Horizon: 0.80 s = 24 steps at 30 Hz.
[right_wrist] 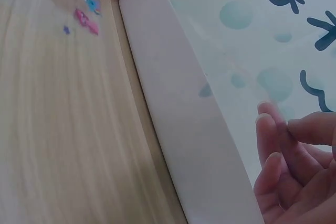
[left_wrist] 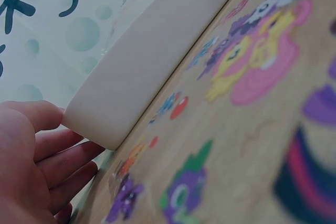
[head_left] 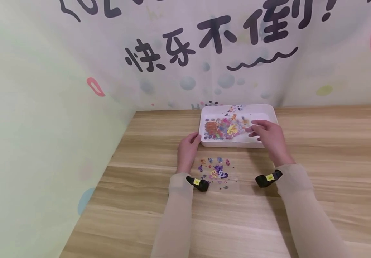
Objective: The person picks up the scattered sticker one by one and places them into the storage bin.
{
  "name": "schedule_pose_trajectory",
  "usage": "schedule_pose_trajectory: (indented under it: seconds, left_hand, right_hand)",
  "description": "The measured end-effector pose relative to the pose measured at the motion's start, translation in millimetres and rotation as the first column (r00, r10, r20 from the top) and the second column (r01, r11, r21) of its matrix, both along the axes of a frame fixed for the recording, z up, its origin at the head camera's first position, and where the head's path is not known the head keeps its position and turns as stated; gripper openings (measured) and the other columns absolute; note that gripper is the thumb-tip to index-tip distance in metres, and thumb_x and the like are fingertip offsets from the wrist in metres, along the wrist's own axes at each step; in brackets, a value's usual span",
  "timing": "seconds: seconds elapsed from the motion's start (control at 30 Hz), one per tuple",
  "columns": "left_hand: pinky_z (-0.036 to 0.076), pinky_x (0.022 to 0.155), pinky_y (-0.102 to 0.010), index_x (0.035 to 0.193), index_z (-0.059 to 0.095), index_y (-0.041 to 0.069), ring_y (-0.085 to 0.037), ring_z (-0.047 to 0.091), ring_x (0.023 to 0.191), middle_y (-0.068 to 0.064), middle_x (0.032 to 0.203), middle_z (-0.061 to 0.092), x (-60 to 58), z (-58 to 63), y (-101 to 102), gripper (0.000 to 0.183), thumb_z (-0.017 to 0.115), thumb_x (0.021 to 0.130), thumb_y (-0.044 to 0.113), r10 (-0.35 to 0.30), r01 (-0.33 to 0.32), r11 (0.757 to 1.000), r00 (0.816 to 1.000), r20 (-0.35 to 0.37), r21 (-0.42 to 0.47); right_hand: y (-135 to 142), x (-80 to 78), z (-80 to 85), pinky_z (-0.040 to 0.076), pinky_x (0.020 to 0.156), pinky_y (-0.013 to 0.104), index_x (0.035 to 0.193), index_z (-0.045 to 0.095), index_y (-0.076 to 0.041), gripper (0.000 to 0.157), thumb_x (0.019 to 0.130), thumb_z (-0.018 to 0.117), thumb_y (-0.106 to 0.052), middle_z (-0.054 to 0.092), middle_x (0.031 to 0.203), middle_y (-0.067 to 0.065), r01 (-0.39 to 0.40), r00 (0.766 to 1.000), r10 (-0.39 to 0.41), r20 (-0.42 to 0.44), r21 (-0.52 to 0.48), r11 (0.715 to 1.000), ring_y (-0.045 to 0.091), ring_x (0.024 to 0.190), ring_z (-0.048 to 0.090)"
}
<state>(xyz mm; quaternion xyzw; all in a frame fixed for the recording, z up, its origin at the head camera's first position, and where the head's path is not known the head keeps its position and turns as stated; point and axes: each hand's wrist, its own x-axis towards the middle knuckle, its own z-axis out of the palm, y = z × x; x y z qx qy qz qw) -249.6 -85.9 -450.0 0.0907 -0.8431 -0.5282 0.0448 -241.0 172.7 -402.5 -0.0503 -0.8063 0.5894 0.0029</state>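
A shallow white tray (head_left: 237, 144) stands at the back of the table, with colourful cartoon sticker sheets (head_left: 225, 128) inside. My left hand (head_left: 188, 148) holds its front left corner, thumb at the rim and fingers along the outer wall (left_wrist: 121, 85). Over the tray's right side, my right hand (head_left: 267, 134) has thumb and fingertips (right_wrist: 268, 121) pinched together on a faint, see-through sheet edge (right_wrist: 244, 74). On the table in front of the tray lies a clear sticker sheet (head_left: 217, 172) with small pony figures; the left wrist view shows a pink and yellow pony sticker (left_wrist: 262, 59).
A printed cloth backdrop (head_left: 211, 75) with large dark characters hangs right behind the tray. To the left, a pale wall (head_left: 27, 143) borders the wooden table (head_left: 343, 161). Each wrist bears a black camera on a strap, over light sleeves (head_left: 176, 215).
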Motion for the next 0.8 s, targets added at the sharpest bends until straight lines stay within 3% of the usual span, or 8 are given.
schedule_pose_trajectory:
  seconds: [0.4, 0.53, 0.8]
  left_hand:
    - [0.045, 0.086, -0.027, 0.116, 0.058, 0.030, -0.008, 0.052, 0.106, 0.009, 0.116, 0.057, 0.5, 0.9, 1.3, 0.033, 0.052, 0.087, 0.043, 0.005, -0.005, 1.000, 1.000, 0.002, 0.011]
    - [0.044, 0.087, -0.027, 0.117, 0.058, 0.029, -0.008, 0.051, 0.106, 0.009, 0.116, 0.057, 0.1, 0.4, 1.8, 0.033, 0.052, 0.087, 0.043, 0.005, -0.005, 1.000, 1.000, 0.007, 0.012]
    - [0.043, 0.089, -0.027, 0.117, 0.057, 0.030, -0.008, 0.050, 0.109, 0.009, 0.118, 0.056, 0.3, 1.0, 1.7, 0.033, 0.050, 0.088, 0.043, 0.003, -0.003, 1.000, 1.000, 0.010, 0.002]
  right_hand:
    - [-16.7, -4.6, 4.9, 0.044, 0.080, 0.038, 0.121, 0.054, -0.012, 0.042, 0.089, 0.051, -0.038, 0.064, 0.104, 0.001, 0.056, 0.998, -0.054, 0.017, -0.071, 0.996, 0.015, 0.089, 0.059]
    - [-17.4, -5.6, 2.6, 0.042, 0.083, 0.039, 0.123, 0.053, -0.013, 0.043, 0.089, 0.050, -0.040, 0.062, 0.107, 0.003, 0.031, 0.999, -0.030, 0.012, -0.085, 0.996, 0.017, 0.093, 0.057]
    - [-21.5, -8.4, 0.4, 0.043, 0.080, 0.040, 0.125, 0.052, -0.012, 0.042, 0.091, 0.048, -0.036, 0.062, 0.108, 0.003, 0.002, 1.000, -0.002, 0.003, -0.003, 1.000, 0.017, 0.092, 0.058]
